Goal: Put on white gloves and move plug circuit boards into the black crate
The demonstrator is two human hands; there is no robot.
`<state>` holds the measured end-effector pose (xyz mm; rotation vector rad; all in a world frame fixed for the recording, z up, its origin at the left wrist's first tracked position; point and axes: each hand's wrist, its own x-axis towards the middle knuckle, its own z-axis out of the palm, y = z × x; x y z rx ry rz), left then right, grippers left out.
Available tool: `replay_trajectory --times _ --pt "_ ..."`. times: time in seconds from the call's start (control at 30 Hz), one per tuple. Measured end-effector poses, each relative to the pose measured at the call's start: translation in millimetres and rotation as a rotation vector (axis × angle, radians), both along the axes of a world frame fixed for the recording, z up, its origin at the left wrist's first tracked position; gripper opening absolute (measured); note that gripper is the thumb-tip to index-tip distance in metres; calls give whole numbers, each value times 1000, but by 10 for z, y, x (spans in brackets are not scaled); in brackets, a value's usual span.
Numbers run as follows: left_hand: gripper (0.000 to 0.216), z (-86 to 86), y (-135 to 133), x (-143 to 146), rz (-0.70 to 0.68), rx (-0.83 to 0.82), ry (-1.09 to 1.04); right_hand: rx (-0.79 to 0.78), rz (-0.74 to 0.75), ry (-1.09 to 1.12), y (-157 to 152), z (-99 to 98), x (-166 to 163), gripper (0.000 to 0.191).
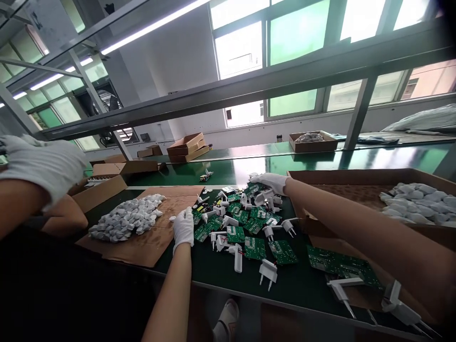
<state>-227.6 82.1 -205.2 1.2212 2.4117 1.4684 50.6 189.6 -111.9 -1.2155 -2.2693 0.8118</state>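
My left hand (183, 228), in a white glove, is closed with its fingers bent together at the left edge of a spread of parts. Its grip hides whatever is inside. My right hand (272, 182), also gloved, reaches across to the far side, fingers stretched out low over the parts. Green circuit boards (255, 247) lie jumbled with white plug housings (268, 272), some joined by red wires. A heap of small whitish pieces (128, 217) rests on a cardboard sheet (160, 247) left of my left hand.
On my left, another person's gloved hand (46, 164) is raised near an open carton (101, 190). A large shallow box (342, 178) with white pieces stands right. Further back are stacked cardboard trays (187, 148) and a smaller box (313, 146). A metal beam (228, 102) crosses above.
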Motion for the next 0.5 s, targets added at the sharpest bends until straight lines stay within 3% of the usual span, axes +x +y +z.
replay_trajectory --times 0.1,0.2,0.33,0.5 --pt "33 -21 9 -9 -2 14 -11 -4 -38 -138 63 -49 -160 28" --pt "34 -32 23 -13 -5 19 -11 42 -68 -240 113 53 -133 24" --pt "34 -36 29 -27 -5 21 -10 61 -52 -259 153 218 156 37" --pt "36 -62 45 -51 10 39 -17 103 -57 -251 162 234 487 38"
